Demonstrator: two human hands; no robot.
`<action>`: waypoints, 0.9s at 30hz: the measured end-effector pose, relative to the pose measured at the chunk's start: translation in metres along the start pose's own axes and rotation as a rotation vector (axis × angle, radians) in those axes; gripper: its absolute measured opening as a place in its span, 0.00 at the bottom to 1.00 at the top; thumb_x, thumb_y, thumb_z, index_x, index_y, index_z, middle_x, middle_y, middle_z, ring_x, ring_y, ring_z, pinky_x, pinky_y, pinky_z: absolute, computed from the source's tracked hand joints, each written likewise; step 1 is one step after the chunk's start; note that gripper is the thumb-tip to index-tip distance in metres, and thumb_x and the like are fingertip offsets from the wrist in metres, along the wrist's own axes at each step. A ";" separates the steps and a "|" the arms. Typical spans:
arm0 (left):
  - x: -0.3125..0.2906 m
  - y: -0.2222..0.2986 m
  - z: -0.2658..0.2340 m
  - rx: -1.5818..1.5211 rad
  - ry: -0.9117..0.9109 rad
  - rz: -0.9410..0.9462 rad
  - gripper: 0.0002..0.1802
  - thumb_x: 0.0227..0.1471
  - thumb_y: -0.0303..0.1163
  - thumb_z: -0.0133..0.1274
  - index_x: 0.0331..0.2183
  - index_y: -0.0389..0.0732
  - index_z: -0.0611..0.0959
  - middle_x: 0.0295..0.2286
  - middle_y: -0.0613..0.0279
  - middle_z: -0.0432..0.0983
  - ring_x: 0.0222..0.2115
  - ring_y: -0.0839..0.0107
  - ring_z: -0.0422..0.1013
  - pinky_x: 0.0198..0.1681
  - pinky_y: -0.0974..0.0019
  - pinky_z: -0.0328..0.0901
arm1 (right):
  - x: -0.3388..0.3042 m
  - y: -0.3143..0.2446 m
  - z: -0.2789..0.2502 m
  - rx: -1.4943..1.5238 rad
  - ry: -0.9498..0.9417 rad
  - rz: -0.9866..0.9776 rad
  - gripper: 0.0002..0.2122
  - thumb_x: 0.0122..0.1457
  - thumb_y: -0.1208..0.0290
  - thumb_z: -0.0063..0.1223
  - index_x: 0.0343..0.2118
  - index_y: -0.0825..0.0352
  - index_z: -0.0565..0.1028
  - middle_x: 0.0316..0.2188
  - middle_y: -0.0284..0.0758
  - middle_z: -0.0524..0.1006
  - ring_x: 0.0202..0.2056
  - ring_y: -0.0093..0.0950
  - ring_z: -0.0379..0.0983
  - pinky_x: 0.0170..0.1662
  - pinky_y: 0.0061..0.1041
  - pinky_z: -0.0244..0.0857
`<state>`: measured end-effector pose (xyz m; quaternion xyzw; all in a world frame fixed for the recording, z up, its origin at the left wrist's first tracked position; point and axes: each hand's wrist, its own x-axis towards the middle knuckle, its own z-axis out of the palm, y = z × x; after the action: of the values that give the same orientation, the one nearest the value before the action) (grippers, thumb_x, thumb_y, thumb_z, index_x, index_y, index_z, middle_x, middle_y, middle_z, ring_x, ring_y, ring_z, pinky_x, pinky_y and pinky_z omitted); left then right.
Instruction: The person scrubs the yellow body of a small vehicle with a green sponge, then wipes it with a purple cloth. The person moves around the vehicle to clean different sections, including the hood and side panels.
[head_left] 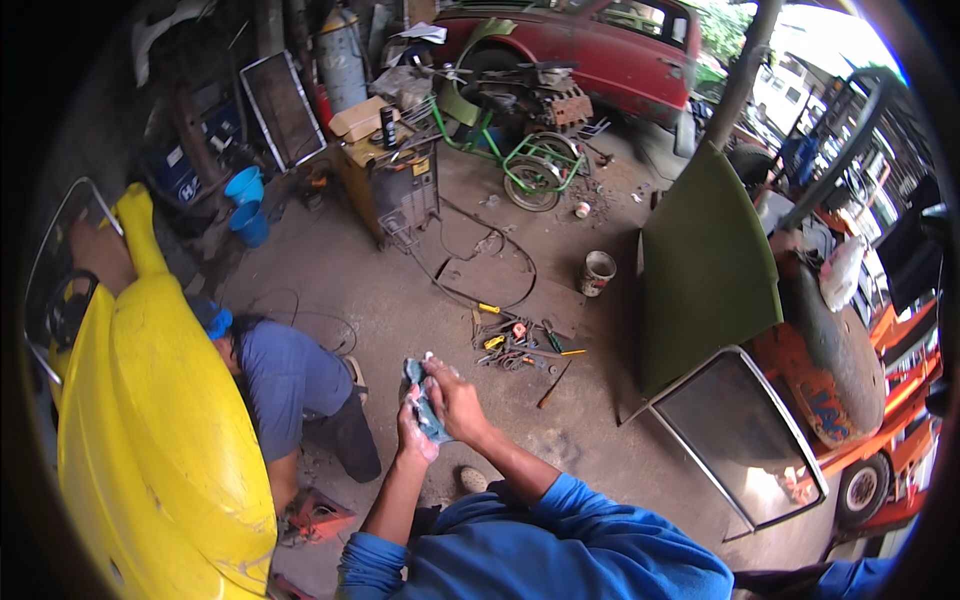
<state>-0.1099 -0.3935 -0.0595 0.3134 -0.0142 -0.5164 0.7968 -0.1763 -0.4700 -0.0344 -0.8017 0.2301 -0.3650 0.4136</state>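
Both hands are in front of my body, low in the middle of the view. A dark teal, cloth-like piece (426,408) with white smears is between them; its exact kind is hard to make out. My left hand (412,430) is closed around its lower left side. From the right, my right hand (453,400) presses on it with curled fingers. Whitish residue marks the fingers of both hands. Below them the concrete floor shows, with a pile of hand tools (515,345) farther off.
A person (300,385) crouches at left beside a yellow car body (170,400), near a red jack-like tool (318,518). Ahead stand a cabinet-like machine (395,185) with cables and a paint-stained bucket (598,272). At right are a green panel (705,270) and a framed window (740,435).
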 end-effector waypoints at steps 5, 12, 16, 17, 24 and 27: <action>0.014 -0.026 -0.013 0.277 0.071 0.119 0.28 0.52 0.41 0.45 0.54 0.42 0.64 0.49 0.58 0.65 0.48 0.65 0.65 0.52 0.63 0.59 | -0.004 0.016 0.000 0.205 -0.026 0.406 0.24 0.58 0.53 0.40 0.46 0.71 0.70 0.40 0.55 0.72 0.47 0.48 0.68 0.52 0.37 0.60; 0.023 -0.018 -0.024 0.218 0.192 0.141 0.22 0.55 0.46 0.41 0.46 0.43 0.72 0.40 0.64 0.70 0.41 0.70 0.68 0.49 0.64 0.62 | -0.012 0.027 0.021 0.171 -0.108 0.509 0.22 0.58 0.54 0.43 0.49 0.65 0.70 0.38 0.50 0.76 0.42 0.41 0.74 0.47 0.33 0.64; 0.018 -0.004 -0.026 0.403 0.050 0.192 0.28 0.57 0.46 0.39 0.55 0.41 0.65 0.53 0.60 0.62 0.52 0.67 0.61 0.56 0.65 0.54 | 0.002 0.013 0.028 0.262 -0.047 0.542 0.20 0.58 0.53 0.43 0.47 0.63 0.71 0.36 0.52 0.75 0.42 0.49 0.71 0.44 0.38 0.65; 0.015 -0.002 -0.028 0.397 0.150 0.173 0.28 0.57 0.45 0.38 0.55 0.41 0.65 0.53 0.60 0.62 0.52 0.67 0.61 0.56 0.65 0.54 | -0.003 0.007 0.030 0.298 -0.013 0.533 0.21 0.58 0.54 0.43 0.48 0.62 0.70 0.37 0.53 0.75 0.43 0.48 0.71 0.44 0.37 0.65; 0.020 0.024 -0.057 0.391 0.185 0.206 0.26 0.58 0.46 0.35 0.52 0.43 0.68 0.50 0.60 0.66 0.50 0.67 0.64 0.52 0.65 0.59 | -0.004 -0.011 0.052 0.226 -0.124 0.340 0.21 0.60 0.59 0.43 0.53 0.64 0.66 0.38 0.50 0.75 0.44 0.41 0.73 0.47 0.32 0.64; 0.022 0.021 -0.064 0.371 0.089 0.076 0.28 0.59 0.45 0.32 0.57 0.43 0.62 0.54 0.63 0.61 0.53 0.68 0.61 0.54 0.65 0.57 | 0.002 -0.008 0.059 0.304 -0.071 0.518 0.19 0.59 0.58 0.42 0.50 0.64 0.69 0.37 0.54 0.74 0.43 0.47 0.71 0.47 0.38 0.64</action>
<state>-0.0606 -0.3753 -0.1069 0.4767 -0.0858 -0.4601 0.7441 -0.1287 -0.4379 -0.0504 -0.6575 0.3552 -0.2494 0.6159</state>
